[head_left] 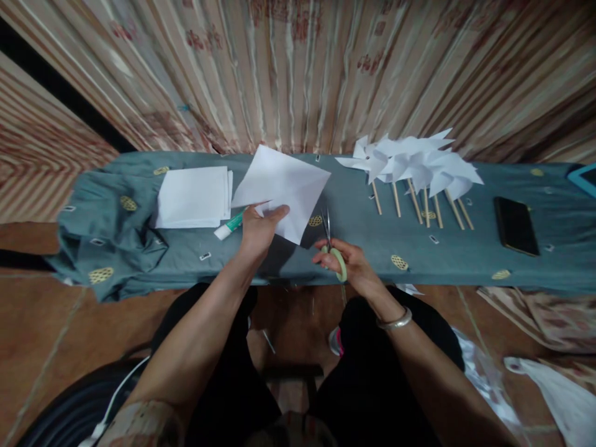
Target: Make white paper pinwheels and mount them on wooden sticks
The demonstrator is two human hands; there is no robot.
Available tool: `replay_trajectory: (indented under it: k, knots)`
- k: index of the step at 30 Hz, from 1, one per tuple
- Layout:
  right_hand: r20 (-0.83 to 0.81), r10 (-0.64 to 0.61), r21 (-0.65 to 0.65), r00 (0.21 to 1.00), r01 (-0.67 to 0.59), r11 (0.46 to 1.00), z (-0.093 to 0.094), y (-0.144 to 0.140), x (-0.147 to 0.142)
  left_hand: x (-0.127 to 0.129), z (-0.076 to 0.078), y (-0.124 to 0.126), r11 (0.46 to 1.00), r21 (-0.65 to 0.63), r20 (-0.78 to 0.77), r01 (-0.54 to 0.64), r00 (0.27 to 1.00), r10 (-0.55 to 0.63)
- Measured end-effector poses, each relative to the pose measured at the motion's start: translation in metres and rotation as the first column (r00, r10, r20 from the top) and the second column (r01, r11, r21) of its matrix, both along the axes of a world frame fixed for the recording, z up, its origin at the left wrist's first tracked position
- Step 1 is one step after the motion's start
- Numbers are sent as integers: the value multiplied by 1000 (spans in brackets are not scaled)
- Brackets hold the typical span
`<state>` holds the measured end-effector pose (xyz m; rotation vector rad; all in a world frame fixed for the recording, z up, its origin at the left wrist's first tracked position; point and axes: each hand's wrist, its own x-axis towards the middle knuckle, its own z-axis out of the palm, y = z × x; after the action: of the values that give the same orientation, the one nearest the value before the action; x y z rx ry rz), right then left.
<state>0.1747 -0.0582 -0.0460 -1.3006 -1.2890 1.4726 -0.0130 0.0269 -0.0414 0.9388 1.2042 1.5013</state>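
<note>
My left hand (259,230) pinches a square sheet of white paper (291,180) by its near-left edge, thumb on top. A slit shows in the sheet beside the thumb. My right hand (347,264) has its fingers in the light green handles of a pair of scissors (328,233). The blades point away from me, slightly parted, just right of the sheet and apart from it. Under my left hand lies a green and white glue tube (229,226), partly hidden. To its left is a stack of white paper (192,197).
Several white paper pinwheels (414,162) on wooden sticks lie at the right of the cloth-covered narrow table (367,248). A black phone (516,225) is farther right, with a blue-edged object (582,179) at the far edge. A pleated curtain (298,74) hangs behind.
</note>
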Motion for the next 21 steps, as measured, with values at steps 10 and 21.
replay_trajectory:
  k: [10,21]
  knots:
    - [-16,313,-120,950,-313,942,9,-11,-6,2,3,4,999,27,-40,-27,999,29]
    - [-108,249,-142,962,-263,954,8,-6,-15,11,2,-3,1000,2,-22,-3,1000,3]
